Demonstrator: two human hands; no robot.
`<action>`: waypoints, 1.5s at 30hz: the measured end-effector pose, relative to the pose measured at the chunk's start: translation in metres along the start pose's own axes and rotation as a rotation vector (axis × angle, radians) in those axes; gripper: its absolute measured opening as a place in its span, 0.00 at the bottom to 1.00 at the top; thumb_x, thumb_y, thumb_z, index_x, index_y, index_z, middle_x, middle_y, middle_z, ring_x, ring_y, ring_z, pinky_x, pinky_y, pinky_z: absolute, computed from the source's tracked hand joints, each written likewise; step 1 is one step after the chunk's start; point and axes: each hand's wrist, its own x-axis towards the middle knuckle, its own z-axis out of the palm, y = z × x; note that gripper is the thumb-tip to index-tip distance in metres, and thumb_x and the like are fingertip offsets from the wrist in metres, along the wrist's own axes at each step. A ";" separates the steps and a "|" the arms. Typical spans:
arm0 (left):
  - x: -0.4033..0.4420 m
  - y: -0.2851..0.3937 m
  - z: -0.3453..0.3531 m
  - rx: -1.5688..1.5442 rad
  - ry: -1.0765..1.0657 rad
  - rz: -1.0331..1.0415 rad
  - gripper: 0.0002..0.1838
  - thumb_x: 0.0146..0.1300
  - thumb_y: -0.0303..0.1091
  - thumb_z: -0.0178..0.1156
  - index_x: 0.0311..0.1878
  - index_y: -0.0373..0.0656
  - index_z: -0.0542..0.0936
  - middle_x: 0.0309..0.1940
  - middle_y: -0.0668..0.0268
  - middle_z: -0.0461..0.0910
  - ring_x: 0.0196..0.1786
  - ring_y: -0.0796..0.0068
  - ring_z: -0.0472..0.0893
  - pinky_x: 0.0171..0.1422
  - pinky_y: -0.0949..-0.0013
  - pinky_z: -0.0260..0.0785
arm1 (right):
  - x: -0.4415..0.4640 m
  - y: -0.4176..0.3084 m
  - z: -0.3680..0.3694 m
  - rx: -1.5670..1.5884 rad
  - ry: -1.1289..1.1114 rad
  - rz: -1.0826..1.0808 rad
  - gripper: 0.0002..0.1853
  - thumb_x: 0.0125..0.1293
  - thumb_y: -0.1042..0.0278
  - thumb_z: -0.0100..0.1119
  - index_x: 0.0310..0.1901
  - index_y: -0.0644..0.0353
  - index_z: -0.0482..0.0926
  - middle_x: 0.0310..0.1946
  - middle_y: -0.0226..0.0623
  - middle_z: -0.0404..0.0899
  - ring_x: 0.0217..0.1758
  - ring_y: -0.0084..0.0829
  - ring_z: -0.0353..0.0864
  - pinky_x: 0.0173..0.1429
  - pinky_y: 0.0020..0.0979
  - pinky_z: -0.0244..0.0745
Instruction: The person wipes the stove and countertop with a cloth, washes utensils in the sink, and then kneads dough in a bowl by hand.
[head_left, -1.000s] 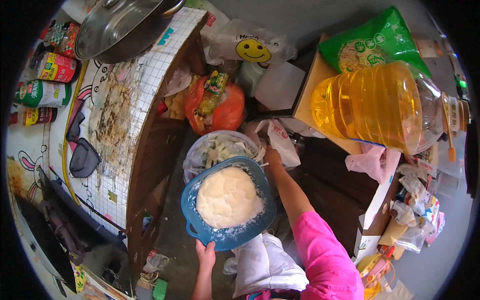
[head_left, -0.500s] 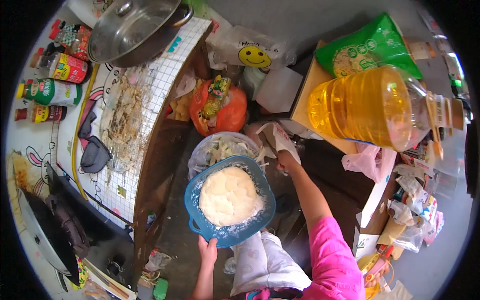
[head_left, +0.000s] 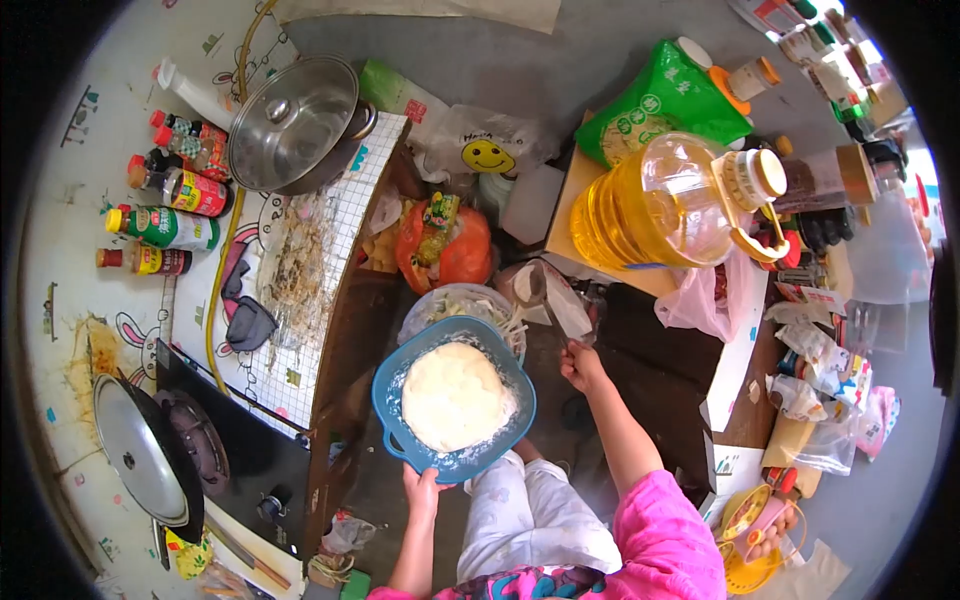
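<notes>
My left hand (head_left: 424,490) grips the lower rim of a blue plastic basin (head_left: 392,425) by its handle. In the basin lies a large round lump of white dough (head_left: 455,397), with loose flour around it. My right hand (head_left: 580,366) is closed around the handle of a metal spoon (head_left: 534,289). The spoon's round head is over an open white flour bag (head_left: 565,305), and I cannot tell what is in it. Behind the basin, partly covered by it, a bowl (head_left: 425,312) of pale shredded scraps shows.
An orange plastic bag (head_left: 425,262) sits beyond the bowl. At right a big oil jug (head_left: 640,205) and a green bag (head_left: 650,105) stand on a ledge. On the left counter are a steel pot (head_left: 295,130), sauce bottles (head_left: 160,228) and a lidded wok (head_left: 145,450).
My right hand has drawn back toward me from the flour bag, and the spoon's head now shows. The view has tilted up and shifted, while the basin stays in my left hand.
</notes>
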 end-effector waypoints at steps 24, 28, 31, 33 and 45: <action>-0.033 0.049 0.040 0.022 -0.032 -0.016 0.30 0.50 0.20 0.45 0.61 0.42 0.60 0.46 0.52 0.74 0.33 0.58 0.82 0.29 0.58 0.80 | -0.300 -0.022 -0.035 -0.333 -0.460 -0.095 0.26 0.70 0.72 0.46 0.69 0.52 0.57 0.29 0.29 0.69 0.18 0.16 0.56 0.21 0.20 0.54; -0.063 0.070 0.047 -0.021 -0.091 0.061 0.31 0.49 0.20 0.46 0.61 0.43 0.62 0.43 0.55 0.76 0.34 0.60 0.82 0.28 0.59 0.80 | -0.308 0.002 -0.038 -1.119 -0.461 -0.846 0.29 0.63 0.77 0.52 0.67 0.55 0.60 0.33 0.35 0.72 0.30 0.33 0.74 0.33 0.33 0.70; -0.083 0.089 0.052 -0.035 -0.111 0.080 0.32 0.49 0.20 0.46 0.62 0.43 0.61 0.43 0.56 0.76 0.34 0.61 0.82 0.27 0.61 0.81 | -0.330 0.005 -0.029 -1.404 -0.335 -1.103 0.30 0.57 0.81 0.55 0.64 0.56 0.64 0.36 0.48 0.70 0.39 0.53 0.74 0.41 0.42 0.72; -0.094 0.096 0.049 -0.036 -0.127 0.111 0.33 0.48 0.20 0.46 0.63 0.43 0.61 0.44 0.56 0.76 0.35 0.62 0.82 0.27 0.62 0.81 | -0.334 0.010 -0.034 -1.409 -0.329 -1.192 0.31 0.58 0.81 0.54 0.64 0.56 0.63 0.37 0.48 0.70 0.40 0.52 0.75 0.41 0.42 0.72; -0.128 0.100 0.024 -0.203 -0.086 0.176 0.33 0.48 0.20 0.45 0.63 0.43 0.61 0.42 0.53 0.77 0.31 0.57 0.83 0.30 0.61 0.82 | -0.344 0.028 -0.040 -1.254 -0.449 -1.272 0.30 0.60 0.80 0.51 0.65 0.60 0.60 0.50 0.52 0.72 0.53 0.53 0.74 0.54 0.37 0.71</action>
